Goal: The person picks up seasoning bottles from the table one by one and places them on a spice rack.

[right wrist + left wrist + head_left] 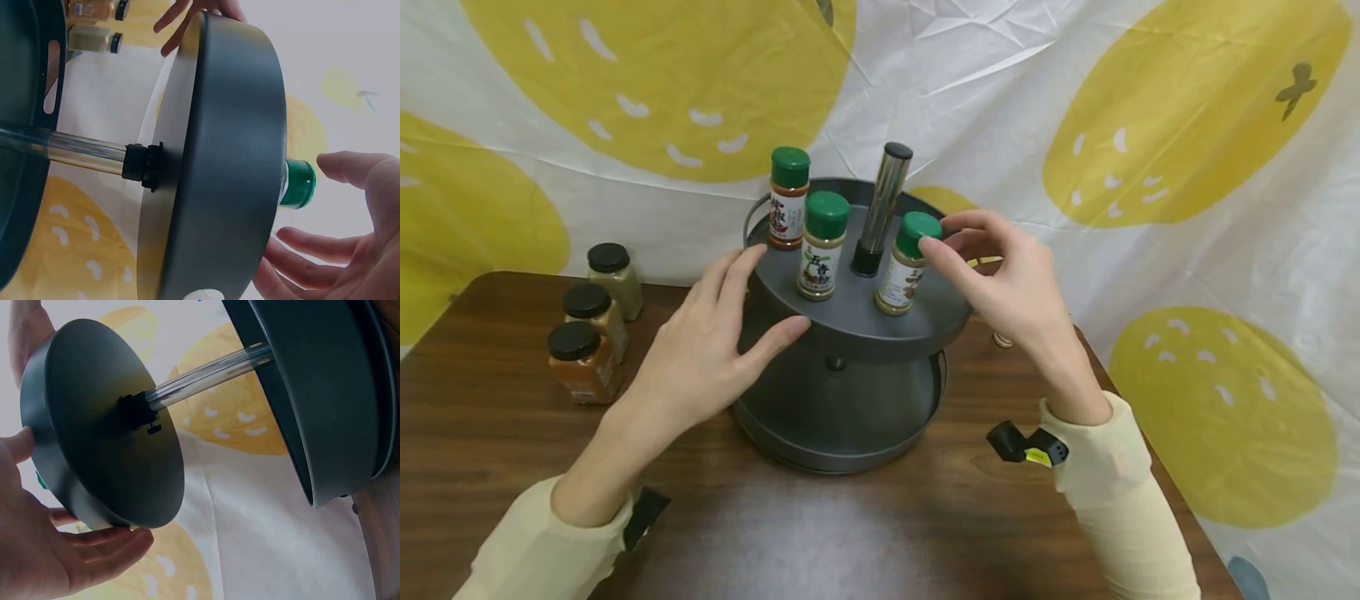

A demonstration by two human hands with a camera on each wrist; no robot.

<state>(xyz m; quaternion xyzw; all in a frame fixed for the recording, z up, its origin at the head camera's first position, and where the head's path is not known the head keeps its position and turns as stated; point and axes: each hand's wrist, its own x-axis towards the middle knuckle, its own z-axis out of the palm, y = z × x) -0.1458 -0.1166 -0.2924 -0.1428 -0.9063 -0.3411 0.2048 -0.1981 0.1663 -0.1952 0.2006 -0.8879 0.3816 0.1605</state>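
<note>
Touching tray rim (868,340), left hand (703,346) splayed, right hand (1011,271) half-spread around green cap (919,227), both empty

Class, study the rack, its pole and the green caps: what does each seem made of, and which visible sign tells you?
Rack: probably painted metal, matt dark grey; thin rims and a soft, even sheen suggest it.
Pole: likely polished metal, from its bright streaks, though plated plastic is possible.
Green caps: apparently plastic, smooth and slightly glossy, with uniform colour.
</note>
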